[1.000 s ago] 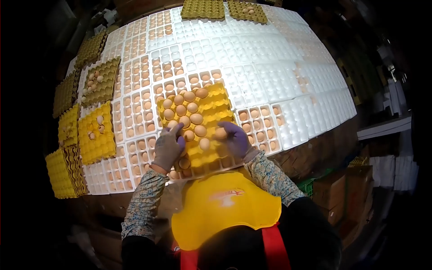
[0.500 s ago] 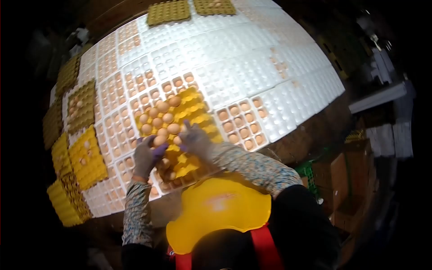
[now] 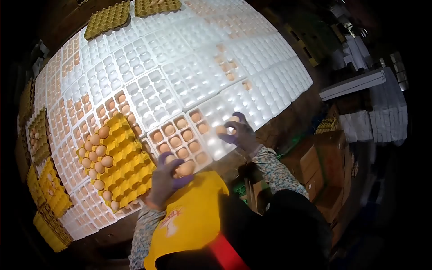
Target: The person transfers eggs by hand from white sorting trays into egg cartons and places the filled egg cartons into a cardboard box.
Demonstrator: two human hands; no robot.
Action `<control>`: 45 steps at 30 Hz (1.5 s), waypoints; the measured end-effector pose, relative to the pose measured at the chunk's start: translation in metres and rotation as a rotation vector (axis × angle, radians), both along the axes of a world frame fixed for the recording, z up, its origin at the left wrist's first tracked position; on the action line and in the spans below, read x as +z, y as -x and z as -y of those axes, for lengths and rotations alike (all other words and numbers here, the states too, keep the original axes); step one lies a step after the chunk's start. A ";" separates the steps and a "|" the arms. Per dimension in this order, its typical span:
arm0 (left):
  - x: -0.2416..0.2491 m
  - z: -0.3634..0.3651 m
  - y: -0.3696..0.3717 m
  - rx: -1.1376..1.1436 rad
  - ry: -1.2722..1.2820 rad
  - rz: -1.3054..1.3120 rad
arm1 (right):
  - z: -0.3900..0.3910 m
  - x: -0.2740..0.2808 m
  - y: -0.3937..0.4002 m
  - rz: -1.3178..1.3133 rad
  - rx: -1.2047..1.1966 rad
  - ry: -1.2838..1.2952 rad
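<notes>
My left hand (image 3: 165, 182), in a grey and purple glove, curls its fingers around brown eggs (image 3: 185, 168) at the near edge of a white foam tray (image 3: 216, 107) area. My right hand (image 3: 243, 135), gloved the same way, grips eggs (image 3: 233, 120) between thumb and fingers, low over the white cups. Between the hands, several brown eggs (image 3: 181, 123) sit in foam cups. Left of my left hand lies a yellow egg tray (image 3: 130, 164), tilted across the foam trays, with loose eggs (image 3: 93, 156) along its left side and bare cups elsewhere.
More yellow trays (image 3: 53, 182) with a few eggs line the left side. Olive-coloured trays (image 3: 108, 19) stand at the far edge. Cardboard boxes (image 3: 300, 166) and stacked white foam trays (image 3: 380, 123) are beyond the table's right edge.
Both hands have moved right from the yellow tray to the white foam trays, carrying eggs, and are farther apart. The camera view has shifted right. Fewer eggs lie on the yellow tray.
</notes>
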State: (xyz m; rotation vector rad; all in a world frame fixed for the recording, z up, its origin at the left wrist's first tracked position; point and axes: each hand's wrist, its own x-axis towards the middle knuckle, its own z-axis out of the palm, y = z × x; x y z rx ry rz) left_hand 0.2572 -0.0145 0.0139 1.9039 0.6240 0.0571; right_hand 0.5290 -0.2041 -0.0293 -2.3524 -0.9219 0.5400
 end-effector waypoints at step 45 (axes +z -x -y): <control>-0.039 -0.206 0.189 0.044 -0.802 -0.152 | -0.309 -0.023 0.262 -0.173 0.639 -0.407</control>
